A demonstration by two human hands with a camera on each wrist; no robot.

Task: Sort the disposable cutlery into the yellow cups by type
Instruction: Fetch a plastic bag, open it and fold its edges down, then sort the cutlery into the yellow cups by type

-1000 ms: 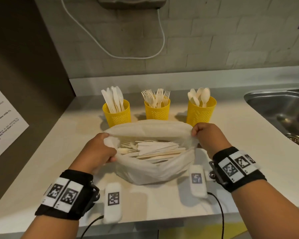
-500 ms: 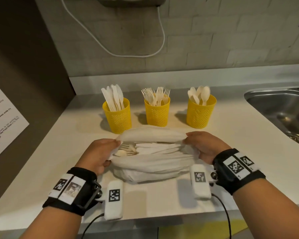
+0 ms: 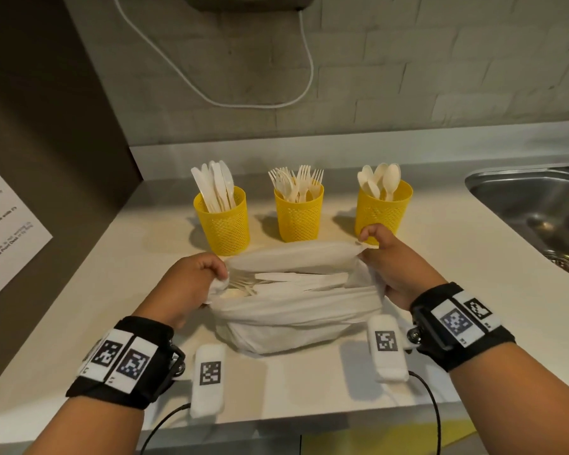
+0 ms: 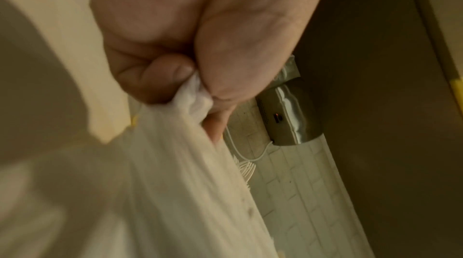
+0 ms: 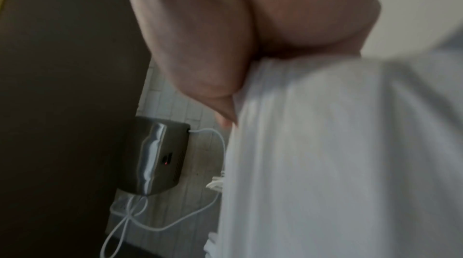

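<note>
A white plastic bag [image 3: 293,316] sits on the counter in front of me, its mouth stretched open. Loose pale cutlery [image 3: 296,279] lies inside it. My left hand [image 3: 191,280] grips the bag's left rim, and the left wrist view shows the bag [image 4: 195,92] pinched between thumb and finger. My right hand [image 3: 391,261] grips the right rim, with the bag [image 5: 325,143] filling the right wrist view. Behind the bag stand three yellow mesh cups: the left cup [image 3: 224,221] holds knives, the middle cup [image 3: 298,215] forks, the right cup [image 3: 383,208] spoons.
A steel sink [image 3: 539,211] is set into the counter at the right. A dark panel with a printed notice [image 3: 4,231] closes the left side. A metal wall unit [image 3: 250,1] with a white cable [image 3: 260,103] hangs above.
The bag sank and its mouth narrowed half a second ago; now both hands have shifted slightly right and away, and the far rim is pulled taut again.
</note>
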